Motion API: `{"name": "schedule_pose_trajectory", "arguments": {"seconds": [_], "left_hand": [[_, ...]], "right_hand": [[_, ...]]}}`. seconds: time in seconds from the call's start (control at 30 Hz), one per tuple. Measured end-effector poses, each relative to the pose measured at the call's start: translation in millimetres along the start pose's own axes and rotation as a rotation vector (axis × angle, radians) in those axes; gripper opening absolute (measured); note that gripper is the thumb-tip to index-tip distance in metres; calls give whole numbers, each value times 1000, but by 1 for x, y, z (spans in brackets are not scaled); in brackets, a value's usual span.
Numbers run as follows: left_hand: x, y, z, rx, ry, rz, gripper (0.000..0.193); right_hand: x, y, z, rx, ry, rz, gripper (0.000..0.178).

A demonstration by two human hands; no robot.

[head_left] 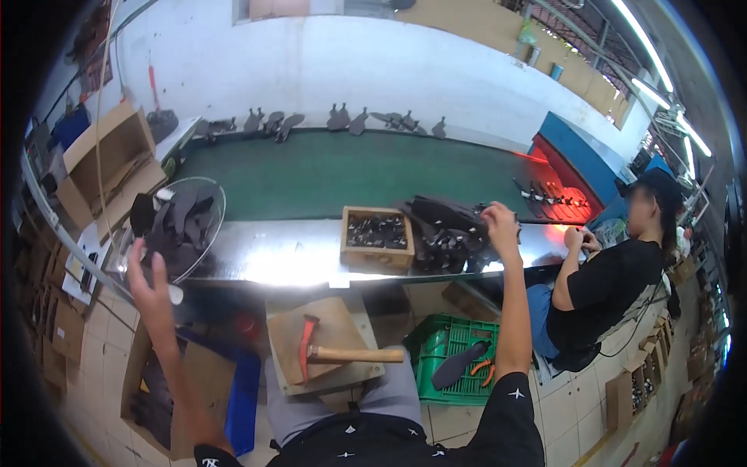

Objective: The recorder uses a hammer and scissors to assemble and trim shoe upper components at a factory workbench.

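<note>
My left hand [152,284] is raised with thumb and fingers apart beside a round wire-rimmed basket [223,214] of dark sole-shaped pieces [183,222]. One dark sole [142,214] shows just above its fingertips; whether they touch is unclear. Over the right end of a pile of dark soles [443,226] on the metal ledge, my right hand [502,226] has its fingers bent together; what they grip cannot be made out. A hammer [350,355] with a red head and wooden handle lies on a board [342,311] across my lap.
A wooden box [377,259] of small dark parts stands beside the pile. Behind runs a green conveyor belt [327,171] with soles along its far edge. A green crate [436,335] holds a sole and orange-handled pliers [484,370]. A co-worker [615,280] sits at right.
</note>
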State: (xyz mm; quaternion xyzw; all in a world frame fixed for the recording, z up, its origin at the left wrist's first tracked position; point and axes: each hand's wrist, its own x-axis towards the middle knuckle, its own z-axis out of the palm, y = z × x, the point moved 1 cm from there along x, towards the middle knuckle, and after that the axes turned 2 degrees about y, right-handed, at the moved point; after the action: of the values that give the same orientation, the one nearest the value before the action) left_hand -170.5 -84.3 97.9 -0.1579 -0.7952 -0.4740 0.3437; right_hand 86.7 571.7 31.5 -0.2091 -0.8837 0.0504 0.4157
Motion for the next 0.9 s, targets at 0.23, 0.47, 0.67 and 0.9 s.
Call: {"name": "schedule_pose_trajectory", "arguments": {"seconds": [0.23,0.47,0.67,0.9], "left_hand": [[-66,44,52,14,-363,124,32],[-93,83,74,-88,-481,198,29],[-100,101,67,60,-423,291,31],[-117,96,58,-3,-451,200,36]], "right_hand": [[6,-30,-11,21,-81,263,14],[10,-19,-20,-393,-359,134,13],[15,-30,-33,-396,-45,144,31],[-15,-17,-26,-181,-54,104,13]]}}
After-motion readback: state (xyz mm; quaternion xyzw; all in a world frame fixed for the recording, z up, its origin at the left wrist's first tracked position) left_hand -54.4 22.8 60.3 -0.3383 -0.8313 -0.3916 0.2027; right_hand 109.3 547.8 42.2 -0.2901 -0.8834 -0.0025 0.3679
